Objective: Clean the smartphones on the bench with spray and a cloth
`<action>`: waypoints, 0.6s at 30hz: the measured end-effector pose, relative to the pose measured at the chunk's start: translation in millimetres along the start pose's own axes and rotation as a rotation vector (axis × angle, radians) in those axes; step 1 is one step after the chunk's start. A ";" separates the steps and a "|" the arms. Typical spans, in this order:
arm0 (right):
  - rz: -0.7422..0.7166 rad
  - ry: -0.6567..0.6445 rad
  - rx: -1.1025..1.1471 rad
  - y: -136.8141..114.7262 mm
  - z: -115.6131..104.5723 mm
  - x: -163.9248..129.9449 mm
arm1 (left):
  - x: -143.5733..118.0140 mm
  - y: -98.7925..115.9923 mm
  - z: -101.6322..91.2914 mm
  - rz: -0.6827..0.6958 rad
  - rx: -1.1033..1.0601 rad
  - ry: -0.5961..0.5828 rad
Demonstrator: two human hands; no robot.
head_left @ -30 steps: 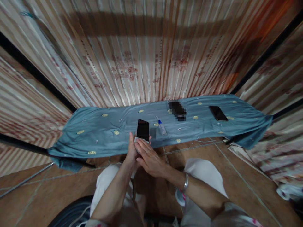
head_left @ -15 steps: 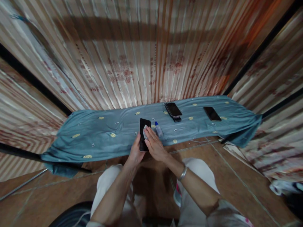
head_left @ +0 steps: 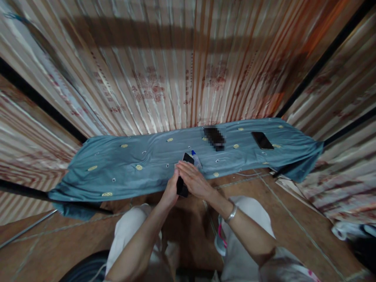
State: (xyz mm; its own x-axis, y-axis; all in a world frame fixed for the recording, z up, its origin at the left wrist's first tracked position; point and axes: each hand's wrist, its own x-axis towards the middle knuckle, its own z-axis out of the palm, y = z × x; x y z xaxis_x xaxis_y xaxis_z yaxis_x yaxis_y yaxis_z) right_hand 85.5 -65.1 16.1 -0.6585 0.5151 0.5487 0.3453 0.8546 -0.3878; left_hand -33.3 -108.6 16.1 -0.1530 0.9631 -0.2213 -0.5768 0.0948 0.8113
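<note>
Black, glossy phone [head_left: 182,184] stands tilted, gripped by left hand [head_left: 171,192] from below, right hand [head_left: 194,181] lying flat over its face.

Ribbed, rust-streaked metal walls [head_left: 188,66] close in from nine through three o'clock, split by black bars [head_left: 41,105]. A blue-grey patterned cloth [head_left: 126,164] spans the middle. Brown tiled floor [head_left: 293,219] lies toward six o'clock.

Background items on teal cloth [head_left: 123,164]
Small bottle [head_left: 196,159] mid-cloth; blurred dark object [head_left: 215,138] behind it; black phone [head_left: 262,140] far right.
</note>
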 end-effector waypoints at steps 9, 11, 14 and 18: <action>0.447 0.171 0.278 42.1 -23.5 5.4 | -26.1 11.2 5.4 -0.194 0.128 -0.160; 0.502 0.213 0.386 46.6 -21.2 6.0 | -25.0 15.2 3.5 -0.182 0.094 -0.176; 0.588 0.321 0.648 48.8 -15.0 8.4 | -22.8 20.7 2.1 -0.172 0.034 -0.190; 0.794 0.437 1.117 42.4 -7.8 13.6 | -20.7 23.1 4.0 -0.138 -0.039 -0.186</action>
State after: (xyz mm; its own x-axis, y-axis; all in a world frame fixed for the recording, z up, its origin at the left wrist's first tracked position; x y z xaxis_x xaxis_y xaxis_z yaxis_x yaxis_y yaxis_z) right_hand 96.4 -21.3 12.9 -0.2195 0.9755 0.0150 -0.3127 -0.0558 -0.9482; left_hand -40.3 -125.3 41.6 0.0779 0.9719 -0.2220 -0.6128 0.2223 0.7583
